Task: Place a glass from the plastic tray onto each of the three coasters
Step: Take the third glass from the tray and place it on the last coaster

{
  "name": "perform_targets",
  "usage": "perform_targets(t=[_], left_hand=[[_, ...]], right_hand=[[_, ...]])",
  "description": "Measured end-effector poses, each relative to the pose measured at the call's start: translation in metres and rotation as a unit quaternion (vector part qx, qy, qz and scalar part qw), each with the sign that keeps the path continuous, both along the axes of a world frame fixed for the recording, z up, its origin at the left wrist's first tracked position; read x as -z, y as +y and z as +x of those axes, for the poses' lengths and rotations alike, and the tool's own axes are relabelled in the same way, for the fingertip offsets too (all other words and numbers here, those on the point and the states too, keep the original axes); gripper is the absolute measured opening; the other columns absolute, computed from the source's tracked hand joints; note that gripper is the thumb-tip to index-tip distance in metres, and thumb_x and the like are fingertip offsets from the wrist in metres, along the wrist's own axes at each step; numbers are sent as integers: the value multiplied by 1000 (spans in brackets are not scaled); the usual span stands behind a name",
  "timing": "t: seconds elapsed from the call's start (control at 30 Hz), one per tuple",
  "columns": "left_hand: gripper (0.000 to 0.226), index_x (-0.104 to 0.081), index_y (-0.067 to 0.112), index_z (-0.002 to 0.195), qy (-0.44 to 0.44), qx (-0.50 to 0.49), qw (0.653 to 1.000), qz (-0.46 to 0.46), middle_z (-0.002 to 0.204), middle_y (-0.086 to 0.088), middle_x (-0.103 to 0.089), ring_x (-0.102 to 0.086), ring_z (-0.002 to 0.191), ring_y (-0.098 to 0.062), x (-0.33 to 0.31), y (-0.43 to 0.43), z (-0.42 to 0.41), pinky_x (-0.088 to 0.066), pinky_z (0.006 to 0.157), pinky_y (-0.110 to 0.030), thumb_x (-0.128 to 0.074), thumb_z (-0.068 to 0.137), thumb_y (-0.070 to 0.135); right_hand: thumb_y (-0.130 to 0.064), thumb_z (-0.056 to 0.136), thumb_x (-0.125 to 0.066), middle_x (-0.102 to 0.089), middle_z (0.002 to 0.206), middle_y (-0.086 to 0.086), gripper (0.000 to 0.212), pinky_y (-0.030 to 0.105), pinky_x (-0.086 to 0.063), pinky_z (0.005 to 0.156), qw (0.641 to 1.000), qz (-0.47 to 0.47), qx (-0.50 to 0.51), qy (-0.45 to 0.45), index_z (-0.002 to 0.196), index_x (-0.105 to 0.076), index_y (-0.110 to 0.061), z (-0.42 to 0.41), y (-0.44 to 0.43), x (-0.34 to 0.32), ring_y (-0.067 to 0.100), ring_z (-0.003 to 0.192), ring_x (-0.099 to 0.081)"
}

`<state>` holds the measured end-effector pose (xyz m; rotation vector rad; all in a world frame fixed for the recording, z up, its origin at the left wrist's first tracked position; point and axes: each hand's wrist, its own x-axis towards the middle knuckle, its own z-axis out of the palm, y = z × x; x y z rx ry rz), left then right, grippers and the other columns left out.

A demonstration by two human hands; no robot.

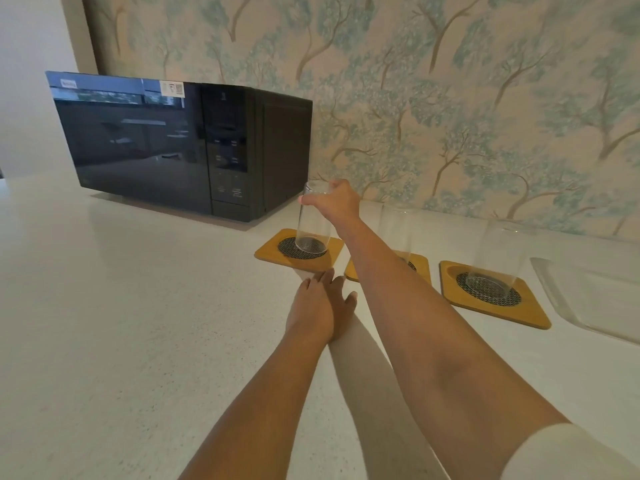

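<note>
- Right grip (pixel 337 202) closed around the rim of a clear cylindrical glass (pixel 312 221) standing on the left wooden mesh-centred coaster (pixel 299 250).
- Left grip (pixel 317 306) flat, open, resting on the speckled white counter (pixel 138 323).

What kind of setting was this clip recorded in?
Most likely a home kitchen or dining nook: a black microwave sits on a pale speckled countertop, drinking glasses stand on wooden coasters, and tree-patterned wallpaper covers the wall behind.
</note>
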<state>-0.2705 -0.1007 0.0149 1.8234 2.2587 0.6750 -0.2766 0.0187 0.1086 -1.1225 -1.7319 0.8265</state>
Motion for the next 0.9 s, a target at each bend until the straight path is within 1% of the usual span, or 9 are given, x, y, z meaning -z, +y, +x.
perform_targets(t=[0.1, 0.17, 0.2, 0.3, 0.33, 0.5, 0.63, 0.83, 0.9], left_hand=[[47, -37, 14, 140, -10, -2, 1000, 9, 150, -6, -37, -35, 136, -26, -2, -4, 1, -30, 115, -41, -34, 98, 37], [46, -39, 15, 138, -45, -10, 999, 20, 147, -7, -41, -39, 134, -26, -5, -7, 1, -33, 113, -40, -36, 98, 37], [45, -40, 15, 137, -43, -6, 999, 23, 146, -7, -42, -41, 133, -25, -6, -8, 2, -33, 113, -40, -36, 98, 37], [46, -39, 17, 138, 18, 11, 999, 32, 145, -5, -43, -41, 132, -24, -2, -6, 1, -33, 113, -38, -37, 97, 37], [46, -38, 17, 139, 22, 12, 999, 34, 145, -5, -44, -42, 132, -24, -2, -6, 1, -33, 113, -38, -38, 97, 37], [46, -43, 12, 135, -8, 10, 999, 40, 141, -8, -48, -45, 130, -24, -3, -7, 1, -33, 113, -38, -41, 96, 37], [45, -46, 8, 131, -75, -8, 996, 38, 138, -12, -50, -47, 127, -26, -5, -9, 2, -35, 110, -40, -40, 96, 37], [48, -41, 11, 135, -47, -2, 998, 32, 143, -9, -45, -42, 132, -25, -6, -10, 3, -32, 113, -40, -40, 96, 38], [48, -39, 11, 137, -69, 0, 997, 36, 145, -9, -43, -40, 134, -25, -7, -10, 3, -31, 114, -40, -40, 96, 37]], right_hand=[[-34, 69, -81, -54, 131, 9, 76, 21, -37, 78, 1000, 3, 0, -13, 132, -47, -8, -6, 4, 4, 23, 119, -52], [-33, 70, -81, -55, 129, 9, 74, 21, -37, 77, 1000, -2, -1, -19, 130, -47, -8, -9, 7, 5, 22, 116, -53], [-33, 70, -81, -55, 128, 9, 73, 21, -37, 77, 1000, -5, -1, -19, 129, -48, -8, -11, 8, 5, 22, 115, -53], [-32, 69, -81, -55, 127, 9, 73, 22, -38, 77, 1000, -7, -1, -14, 129, -47, -8, -16, 11, 7, 23, 116, -53], [-32, 69, -81, -55, 127, 9, 73, 22, -38, 77, 1000, -8, -1, -13, 129, -47, -8, -18, 12, 7, 23, 116, -53], [-34, 70, -81, -53, 128, 8, 74, 22, -39, 77, 1000, -12, -7, -9, 130, -46, -10, -24, 14, 10, 22, 117, -52], [-34, 70, -80, -53, 132, 8, 76, 20, -37, 78, 1000, -8, -3, -16, 133, -45, -9, -26, 17, 12, 23, 121, -51], [-35, 71, -80, -52, 135, 9, 78, 22, -38, 81, 1000, -3, -3, -29, 136, -44, -9, -28, 19, 14, 25, 124, -50], [-35, 72, -79, -50, 136, 9, 79, 24, -42, 87, 999, -4, -12, -33, 137, -42, -10, -29, 18, 15, 26, 125, -50]])
